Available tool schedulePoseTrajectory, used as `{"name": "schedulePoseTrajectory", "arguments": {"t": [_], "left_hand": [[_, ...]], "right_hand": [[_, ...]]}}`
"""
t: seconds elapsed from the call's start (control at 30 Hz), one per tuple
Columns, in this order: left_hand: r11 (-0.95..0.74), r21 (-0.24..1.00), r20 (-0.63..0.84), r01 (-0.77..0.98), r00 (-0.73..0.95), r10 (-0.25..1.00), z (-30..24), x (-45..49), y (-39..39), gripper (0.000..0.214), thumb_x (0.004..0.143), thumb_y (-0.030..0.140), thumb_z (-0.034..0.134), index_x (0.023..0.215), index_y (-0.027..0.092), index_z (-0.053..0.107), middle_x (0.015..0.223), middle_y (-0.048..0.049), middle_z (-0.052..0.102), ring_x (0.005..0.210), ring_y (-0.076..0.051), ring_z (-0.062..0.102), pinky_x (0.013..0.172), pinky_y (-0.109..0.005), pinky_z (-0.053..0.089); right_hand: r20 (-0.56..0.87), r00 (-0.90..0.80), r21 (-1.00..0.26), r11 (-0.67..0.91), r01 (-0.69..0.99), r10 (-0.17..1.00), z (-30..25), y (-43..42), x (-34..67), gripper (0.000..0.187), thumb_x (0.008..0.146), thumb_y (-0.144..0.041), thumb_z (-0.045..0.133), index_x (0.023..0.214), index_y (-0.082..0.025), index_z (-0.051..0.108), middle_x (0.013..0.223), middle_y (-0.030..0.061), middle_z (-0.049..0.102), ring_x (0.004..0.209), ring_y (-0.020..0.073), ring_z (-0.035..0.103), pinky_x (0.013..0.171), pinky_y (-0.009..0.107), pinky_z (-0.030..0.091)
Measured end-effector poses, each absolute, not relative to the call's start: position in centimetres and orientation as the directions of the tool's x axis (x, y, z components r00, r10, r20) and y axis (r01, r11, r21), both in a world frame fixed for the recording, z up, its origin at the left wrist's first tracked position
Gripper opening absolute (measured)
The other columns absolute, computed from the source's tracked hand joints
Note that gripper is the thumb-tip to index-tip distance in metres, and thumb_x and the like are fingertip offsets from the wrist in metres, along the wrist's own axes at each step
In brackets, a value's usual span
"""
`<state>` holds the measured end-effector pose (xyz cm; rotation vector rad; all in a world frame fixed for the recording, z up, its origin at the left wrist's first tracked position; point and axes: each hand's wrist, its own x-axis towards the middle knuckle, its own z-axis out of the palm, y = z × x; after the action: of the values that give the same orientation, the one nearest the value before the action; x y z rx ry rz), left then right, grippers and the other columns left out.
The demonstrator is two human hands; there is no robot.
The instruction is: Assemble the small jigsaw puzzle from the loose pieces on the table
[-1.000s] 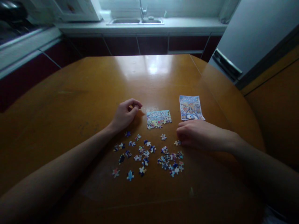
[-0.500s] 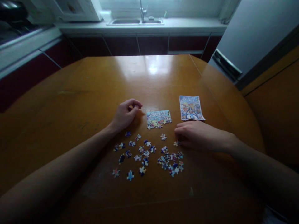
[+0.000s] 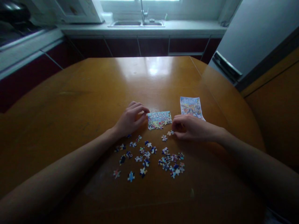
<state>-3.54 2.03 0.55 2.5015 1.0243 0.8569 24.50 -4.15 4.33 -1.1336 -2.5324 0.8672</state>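
Note:
A partly assembled jigsaw puzzle [image 3: 159, 119] lies flat on the wooden table, its lower edge uneven with knobs and notches. My left hand [image 3: 133, 119] rests beside its left edge, fingertips at the upper left corner, thumb and index finger apart. My right hand [image 3: 192, 127] is closed at the fingertips on a small puzzle piece [image 3: 170, 133], just below the puzzle's right corner. Close to that piece lies a loose pale piece [image 3: 164, 138]. More loose pieces spread nearer to me, in a left group [image 3: 146, 154] and a denser right pile [image 3: 172, 161].
A printed picture sheet [image 3: 190, 105] lies behind my right hand, which covers its lower part. The round-ended table [image 3: 98, 84] reaches toward a counter with a double sink [image 3: 127, 23]. A grey fridge [image 3: 259, 37] stands at the right.
My right hand has moved up and left with the puzzle piece, closer to the puzzle. My left hand has shifted right to the puzzle's corner, its fingers less curled.

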Motion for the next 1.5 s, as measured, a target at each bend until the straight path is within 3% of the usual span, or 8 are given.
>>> {"name": "schedulePoseTrajectory", "arguments": {"t": [0.13, 0.3, 0.5, 0.87, 1.23, 1.37, 1.5], "left_hand": [[-0.818, 0.416, 0.361, 0.396, 0.754, 0.549, 0.9, -3.0, 1.2, 0.021, 0.092, 0.021, 0.054, 0.109, 0.024, 0.066, 0.104, -0.0054, 0.066, 0.1, -0.021, 0.053, 0.092, -0.036, 0.045], [-0.874, 0.374, 0.299, 0.309, 0.852, 0.429, 0.8, -2.6, 0.7, 0.03, 0.093, 0.024, 0.056, 0.122, 0.03, 0.063, 0.112, -0.0055, 0.064, 0.106, -0.022, 0.049, 0.098, -0.039, 0.043], [-0.87, 0.384, 0.324, 0.308, 0.838, 0.44, 0.9, -2.7, 0.8, 0.029, 0.093, 0.024, 0.057, 0.12, 0.031, 0.065, 0.109, -0.0055, 0.065, 0.104, -0.022, 0.048, 0.097, -0.04, 0.044], [-0.887, 0.362, 0.292, 0.286, 0.869, 0.4, 0.7, -2.8, 0.7, 0.029, 0.091, 0.024, 0.058, 0.117, 0.034, 0.067, 0.115, -0.0038, 0.065, 0.106, -0.023, 0.048, 0.098, -0.041, 0.044], [-0.896, 0.346, 0.273, 0.279, 0.884, 0.38, 0.9, -2.8, 0.7, 0.029, 0.091, 0.022, 0.056, 0.116, 0.031, 0.066, 0.117, -0.0041, 0.063, 0.107, -0.023, 0.046, 0.101, -0.04, 0.042], [-0.892, 0.352, 0.276, 0.282, 0.88, 0.387, 0.9, -2.8, 0.7, 0.028, 0.092, 0.023, 0.056, 0.117, 0.032, 0.066, 0.117, -0.0043, 0.063, 0.108, -0.023, 0.046, 0.1, -0.04, 0.043], [-0.891, 0.36, 0.283, 0.277, 0.878, 0.387, 0.9, -2.8, 0.7, 0.028, 0.092, 0.023, 0.056, 0.117, 0.032, 0.066, 0.116, -0.0041, 0.064, 0.108, -0.023, 0.047, 0.1, -0.04, 0.043]], "right_hand": [[0.056, -0.609, -0.635, 0.499, 0.59, 0.791, 3.1, -3.5, 23.7, 0.004, 0.079, -0.013, 0.058, 0.08, -0.016, 0.06, 0.076, 0.001, 0.058, 0.067, 0.0116, 0.049, 0.062, 0.024, 0.038], [0.078, -0.603, -0.561, 0.534, 0.632, 0.794, 2.3, -3.0, 23.4, 0.005, 0.081, -0.013, 0.056, 0.081, -0.016, 0.06, 0.079, 0.0024, 0.059, 0.067, 0.0122, 0.049, 0.064, 0.026, 0.038], [0.07, -0.624, -0.486, 0.572, 0.66, 0.779, 2.3, -3.0, 23.6, 0.004, 0.084, -0.018, 0.059, 0.084, -0.018, 0.063, 0.085, 0.0038, 0.061, 0.074, 0.0138, 0.052, 0.069, 0.027, 0.039], [0.05, -0.63, -0.385, 0.597, 0.704, 0.775, 2.4, -3.6, 23.0, 0.02, 0.096, -0.022, 0.049, 0.088, -0.016, 0.066, 0.089, 0.0086, 0.063, 0.079, 0.0166, 0.054, 0.072, 0.029, 0.04], [0.253, -0.657, -0.121, 0.697, 0.707, 0.71, 1.9, -3.3, 22.6, 0.025, 0.099, -0.015, 0.042, 0.09, -0.013, 0.065, 0.089, 0.0096, 0.061, 0.083, 0.0189, 0.05, 0.069, 0.032, 0.035], [0.207, -0.742, -0.029, 0.763, 0.646, 0.637, 2.3, -3.3, 22.5, 0.026, 0.099, -0.014, 0.041, 0.089, -0.014, 0.066, 0.088, 0.0091, 0.062, 0.08, 0.0191, 0.049, 0.068, 0.033, 0.033], [0.144, -0.781, -0.054, 0.793, 0.607, 0.608, 2.6, -3.4, 22.6, 0.025, 0.098, -0.013, 0.044, 0.087, -0.015, 0.066, 0.088, 0.0093, 0.063, 0.081, 0.0192, 0.05, 0.07, 0.033, 0.034]]}}
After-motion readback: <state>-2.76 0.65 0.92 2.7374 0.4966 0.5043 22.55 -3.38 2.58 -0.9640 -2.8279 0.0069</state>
